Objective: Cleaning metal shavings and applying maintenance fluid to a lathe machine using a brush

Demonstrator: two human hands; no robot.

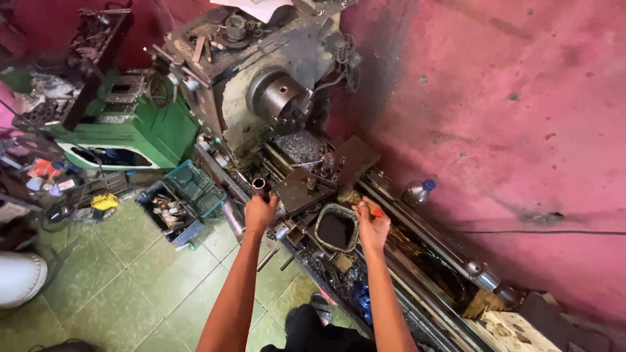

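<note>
Both busy: right hand (373, 225) grips brush (355, 197) above oil tub (321, 225).

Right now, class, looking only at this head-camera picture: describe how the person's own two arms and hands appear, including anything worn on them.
Both arms are bare from the bottom edge of the picture to the hands, with no sleeves in view. The left hand and right hand wear no gloves. No watch, bracelet or ring can be made out. The forearms are slim and straight; the fingers are too small to show marks or grime.
</note>
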